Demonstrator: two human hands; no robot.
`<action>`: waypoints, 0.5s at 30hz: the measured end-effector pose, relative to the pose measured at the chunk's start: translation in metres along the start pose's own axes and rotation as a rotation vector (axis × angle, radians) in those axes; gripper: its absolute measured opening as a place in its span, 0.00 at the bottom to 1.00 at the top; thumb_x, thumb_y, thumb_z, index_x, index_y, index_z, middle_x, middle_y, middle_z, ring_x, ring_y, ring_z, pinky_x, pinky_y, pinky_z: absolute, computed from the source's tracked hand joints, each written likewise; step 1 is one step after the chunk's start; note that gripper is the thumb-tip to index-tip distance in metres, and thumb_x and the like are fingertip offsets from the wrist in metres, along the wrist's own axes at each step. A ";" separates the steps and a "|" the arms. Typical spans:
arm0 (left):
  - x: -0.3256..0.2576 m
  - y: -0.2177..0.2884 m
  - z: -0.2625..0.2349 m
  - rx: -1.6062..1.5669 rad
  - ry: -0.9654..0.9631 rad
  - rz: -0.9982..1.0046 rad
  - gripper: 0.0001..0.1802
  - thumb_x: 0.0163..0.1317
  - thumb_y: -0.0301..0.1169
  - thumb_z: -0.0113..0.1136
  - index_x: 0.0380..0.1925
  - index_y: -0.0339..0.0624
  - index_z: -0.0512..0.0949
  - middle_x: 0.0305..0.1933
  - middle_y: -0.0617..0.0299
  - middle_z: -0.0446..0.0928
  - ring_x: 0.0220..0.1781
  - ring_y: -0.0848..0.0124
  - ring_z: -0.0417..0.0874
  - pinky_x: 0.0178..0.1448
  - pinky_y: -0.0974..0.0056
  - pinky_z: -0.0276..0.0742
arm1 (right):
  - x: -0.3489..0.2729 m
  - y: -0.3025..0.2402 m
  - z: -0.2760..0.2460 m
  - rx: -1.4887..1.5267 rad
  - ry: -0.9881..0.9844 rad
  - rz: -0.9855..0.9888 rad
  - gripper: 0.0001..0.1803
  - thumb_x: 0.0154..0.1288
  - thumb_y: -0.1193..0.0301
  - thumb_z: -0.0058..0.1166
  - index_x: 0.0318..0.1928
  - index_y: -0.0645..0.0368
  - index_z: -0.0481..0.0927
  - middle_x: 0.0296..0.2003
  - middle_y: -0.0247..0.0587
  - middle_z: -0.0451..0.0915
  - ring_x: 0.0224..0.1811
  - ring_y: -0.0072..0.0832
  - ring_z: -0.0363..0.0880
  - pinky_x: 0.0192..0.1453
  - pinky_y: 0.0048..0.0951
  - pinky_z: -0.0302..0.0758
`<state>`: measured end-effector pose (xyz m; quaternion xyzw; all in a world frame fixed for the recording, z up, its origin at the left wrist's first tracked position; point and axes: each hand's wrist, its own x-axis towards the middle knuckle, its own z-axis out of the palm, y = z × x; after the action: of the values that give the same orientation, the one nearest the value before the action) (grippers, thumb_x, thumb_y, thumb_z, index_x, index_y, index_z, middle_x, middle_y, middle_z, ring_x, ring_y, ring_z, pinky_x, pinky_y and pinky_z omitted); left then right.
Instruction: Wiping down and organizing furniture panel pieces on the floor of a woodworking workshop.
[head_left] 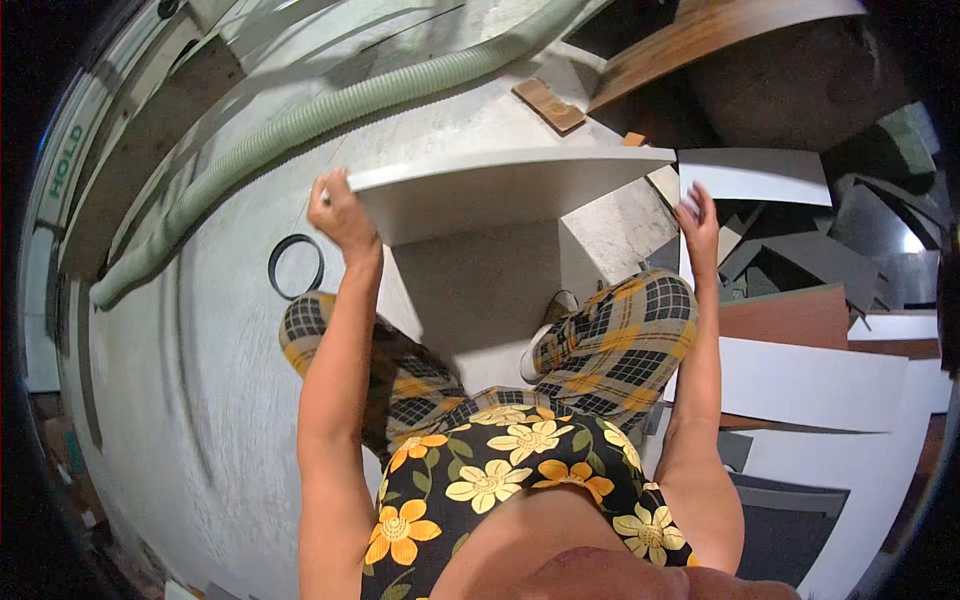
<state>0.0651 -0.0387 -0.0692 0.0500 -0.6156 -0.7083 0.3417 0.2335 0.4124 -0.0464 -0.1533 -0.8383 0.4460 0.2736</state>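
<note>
A long white board (pixel 480 195) stands on its narrow edge in front of me, spanning between my two arms. Fingers of my left hand (pixel 343 215) are closed around its left end. Just beyond the right end is my right hand (pixel 700 222), its fingers apart and slightly bent; a small gap seems to part it from the board. Below the board, between my knees, a shadow falls on the pale floor. A black ring (pixel 296 266) lies on the floor beside my left forearm.
A pale green corrugated hose (pixel 350 105) curves across the floor at far left. Small brown wood pieces (pixel 548 105) lie beyond the board. At right are piled offcuts, including a white panel (pixel 800 385) and a reddish-brown one (pixel 785 317). A large brown panel (pixel 710 40) leans at far right.
</note>
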 end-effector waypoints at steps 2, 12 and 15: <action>-0.012 0.010 -0.011 -0.012 -0.009 -0.026 0.16 0.59 0.31 0.50 0.15 0.37 0.65 0.18 0.70 0.63 0.24 0.79 0.60 0.27 0.67 0.57 | 0.004 -0.073 0.014 -0.134 -0.069 -0.186 0.40 0.50 0.59 0.65 0.62 0.54 0.63 0.61 0.46 0.65 0.61 0.38 0.67 0.63 0.40 0.65; -0.012 0.023 -0.020 0.057 -0.073 -0.021 0.15 0.62 0.32 0.48 0.19 0.36 0.72 0.23 0.65 0.70 0.29 0.76 0.67 0.37 0.69 0.63 | 0.019 -0.141 0.075 -0.787 -0.449 -0.673 0.19 0.55 0.61 0.59 0.46 0.55 0.75 0.40 0.41 0.78 0.45 0.40 0.74 0.53 0.38 0.66; -0.003 0.019 -0.016 0.059 -0.031 0.057 0.12 0.62 0.30 0.49 0.23 0.35 0.73 0.25 0.63 0.73 0.31 0.75 0.72 0.40 0.69 0.67 | 0.030 -0.137 0.080 -0.752 -0.437 -0.693 0.14 0.57 0.63 0.56 0.41 0.56 0.75 0.38 0.41 0.78 0.42 0.41 0.74 0.49 0.40 0.66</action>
<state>0.0837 -0.0508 -0.0570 0.0317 -0.6427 -0.6805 0.3506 0.1602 0.2986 0.0409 0.1405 -0.9784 0.0214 0.1504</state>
